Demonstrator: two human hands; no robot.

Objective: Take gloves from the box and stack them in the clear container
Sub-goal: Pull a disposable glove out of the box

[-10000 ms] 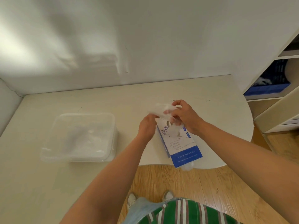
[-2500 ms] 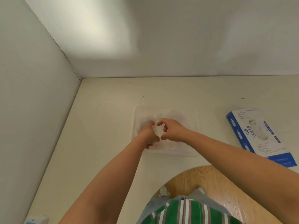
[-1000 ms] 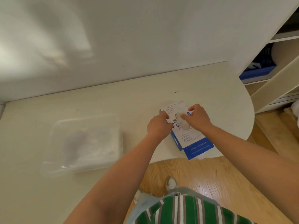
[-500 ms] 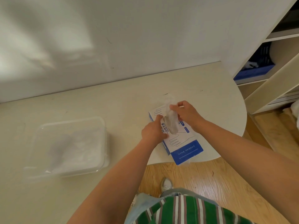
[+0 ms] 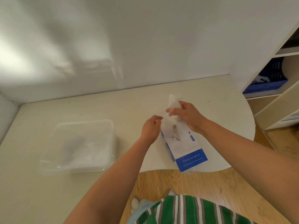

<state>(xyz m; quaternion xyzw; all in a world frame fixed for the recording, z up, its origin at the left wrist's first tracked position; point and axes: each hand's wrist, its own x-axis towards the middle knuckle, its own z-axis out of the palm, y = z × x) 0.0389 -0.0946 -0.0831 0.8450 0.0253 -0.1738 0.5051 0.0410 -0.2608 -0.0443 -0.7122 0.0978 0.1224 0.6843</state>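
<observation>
A blue and white glove box (image 5: pixel 186 146) lies flat near the table's front edge, its slot facing up. Just above its far end my right hand (image 5: pixel 187 115) grips a thin clear plastic glove (image 5: pixel 174 102), whose free end sticks up past my fingers. My left hand (image 5: pixel 151 126) pinches the same glove at its lower left end, beside the box. The clear container (image 5: pixel 80 143) sits to the left on the table, with a pile of clear gloves inside.
The cream table (image 5: pixel 48 191) meets white walls at the back and left, and its front edge curves over a wooden floor. A shelf unit (image 5: pixel 275 94) with a blue bin stands to the right.
The glove has come up out of the box slot. My right hand rose with it, and my left hand left the box to pinch the glove's lower end.
</observation>
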